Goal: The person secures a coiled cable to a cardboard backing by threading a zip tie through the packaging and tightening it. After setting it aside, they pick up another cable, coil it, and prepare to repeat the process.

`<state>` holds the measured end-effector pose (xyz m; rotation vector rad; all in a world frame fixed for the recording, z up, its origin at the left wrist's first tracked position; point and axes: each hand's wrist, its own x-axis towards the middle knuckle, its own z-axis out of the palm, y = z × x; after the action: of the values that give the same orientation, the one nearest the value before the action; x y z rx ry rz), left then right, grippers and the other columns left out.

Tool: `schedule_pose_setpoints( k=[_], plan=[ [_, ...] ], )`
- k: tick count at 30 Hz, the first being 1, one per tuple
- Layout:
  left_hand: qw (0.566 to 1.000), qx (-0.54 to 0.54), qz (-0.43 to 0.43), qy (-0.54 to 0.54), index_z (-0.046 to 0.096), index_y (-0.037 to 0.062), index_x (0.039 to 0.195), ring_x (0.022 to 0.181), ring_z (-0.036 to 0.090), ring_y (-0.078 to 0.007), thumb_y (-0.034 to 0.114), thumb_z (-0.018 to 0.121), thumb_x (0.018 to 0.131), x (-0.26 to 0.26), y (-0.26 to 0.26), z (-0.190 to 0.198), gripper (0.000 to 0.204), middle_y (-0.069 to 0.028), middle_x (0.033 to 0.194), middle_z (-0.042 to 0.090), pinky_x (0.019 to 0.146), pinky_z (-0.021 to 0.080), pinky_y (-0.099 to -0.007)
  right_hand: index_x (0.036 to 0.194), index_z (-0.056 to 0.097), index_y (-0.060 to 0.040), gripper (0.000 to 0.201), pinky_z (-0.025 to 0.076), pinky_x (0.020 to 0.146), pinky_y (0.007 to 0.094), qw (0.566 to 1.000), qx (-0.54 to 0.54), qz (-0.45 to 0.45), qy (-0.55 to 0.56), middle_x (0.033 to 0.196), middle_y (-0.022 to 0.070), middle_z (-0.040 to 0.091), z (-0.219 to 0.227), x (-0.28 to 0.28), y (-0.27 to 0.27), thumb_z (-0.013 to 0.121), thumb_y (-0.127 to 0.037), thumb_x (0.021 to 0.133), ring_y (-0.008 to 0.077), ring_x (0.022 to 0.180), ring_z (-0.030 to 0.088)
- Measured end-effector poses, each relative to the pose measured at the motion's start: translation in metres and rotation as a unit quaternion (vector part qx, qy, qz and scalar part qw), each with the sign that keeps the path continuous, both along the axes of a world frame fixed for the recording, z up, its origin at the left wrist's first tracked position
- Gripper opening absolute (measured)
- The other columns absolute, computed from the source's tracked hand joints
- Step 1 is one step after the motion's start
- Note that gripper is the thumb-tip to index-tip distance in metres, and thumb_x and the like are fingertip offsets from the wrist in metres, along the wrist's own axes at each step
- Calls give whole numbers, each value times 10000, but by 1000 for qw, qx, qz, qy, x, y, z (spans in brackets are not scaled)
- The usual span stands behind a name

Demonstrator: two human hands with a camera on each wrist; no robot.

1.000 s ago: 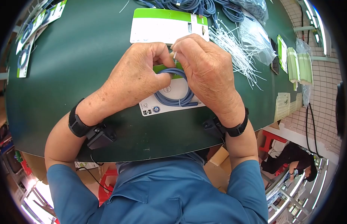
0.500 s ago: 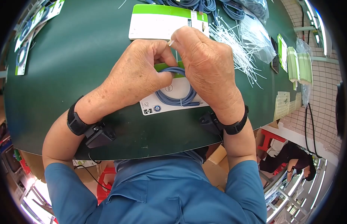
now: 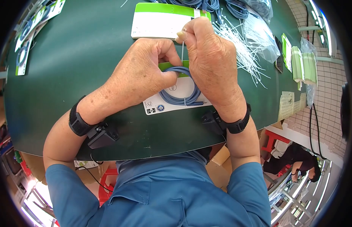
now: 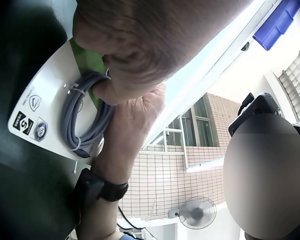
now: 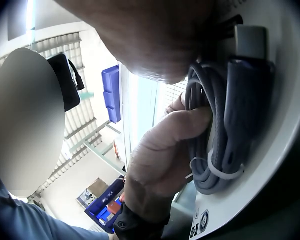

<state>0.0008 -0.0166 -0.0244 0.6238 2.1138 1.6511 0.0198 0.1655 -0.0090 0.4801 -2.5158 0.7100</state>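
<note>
A blue-grey cable coil (image 3: 169,98) lies on a white and green packaging card (image 3: 166,109) in front of the person. My left hand (image 3: 140,73) pinches the coil and the card's green end, thumb on top inside the loop. Pulled taut above the card is a thin white zip tie (image 3: 182,52), its upper end pinched between the thumb and finger of my right hand (image 3: 213,56). White ties also band the coil (image 4: 72,117) in the left wrist view. The right wrist view shows the cable's metal plug (image 5: 251,42) up close beside the coil.
A stack of green and white cards (image 3: 160,22) stands just beyond the hands. Loose white zip ties (image 3: 242,56) spread to the right, below cable bundles (image 3: 236,9). Carded cables (image 3: 22,58) lie far left, and more cards (image 3: 297,66) at the right edge.
My right hand has moved up and away from the card, drawing out a longer stretch of zip tie. The left hand keeps its pinch on the coil and card.
</note>
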Motion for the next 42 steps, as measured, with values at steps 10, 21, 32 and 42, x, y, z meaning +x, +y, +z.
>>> schedule_pose_setpoints(
  k=[10, 21, 32, 42],
  plan=[
    [999, 30, -1, -25, 671, -19, 848, 784, 675, -127, -18, 716, 741, -1, 0, -8, 116, -77, 806, 715, 727, 569, -298, 1023, 633, -7, 87, 575, 650, 322, 995, -83, 47, -38, 842, 96, 739, -2, 0, 6, 700, -52, 992, 222, 758, 760],
    [996, 76, 13, -53, 703, -28, 968, 838, 703, -119, -51, 718, 756, -3, 0, -3, 214, -82, 895, 754, 773, 585, -286, 1090, 798, -27, 175, 534, 647, 238, 984, -53, 148, -79, 894, 73, 754, 24, 7, 23, 742, -5, 926, 110, 700, 674],
    [998, 5, -12, -58, 808, -36, 954, 712, 694, -102, 15, 712, 769, -5, -6, 7, 215, -104, 815, 773, 672, 592, -278, 1106, 786, -4, 187, 544, 677, 232, 848, -299, 182, -397, 899, 60, 739, 45, 23, 31, 693, 30, 948, 89, 771, 676],
    [998, -2, -19, -66, 807, -37, 969, 732, 702, -113, 17, 697, 762, -8, -6, 9, 240, -102, 832, 773, 690, 597, -281, 1142, 766, 52, 221, 536, 696, 239, 804, -325, 226, -443, 962, 106, 700, 47, 17, 41, 666, 52, 944, 134, 821, 666]
  ],
)
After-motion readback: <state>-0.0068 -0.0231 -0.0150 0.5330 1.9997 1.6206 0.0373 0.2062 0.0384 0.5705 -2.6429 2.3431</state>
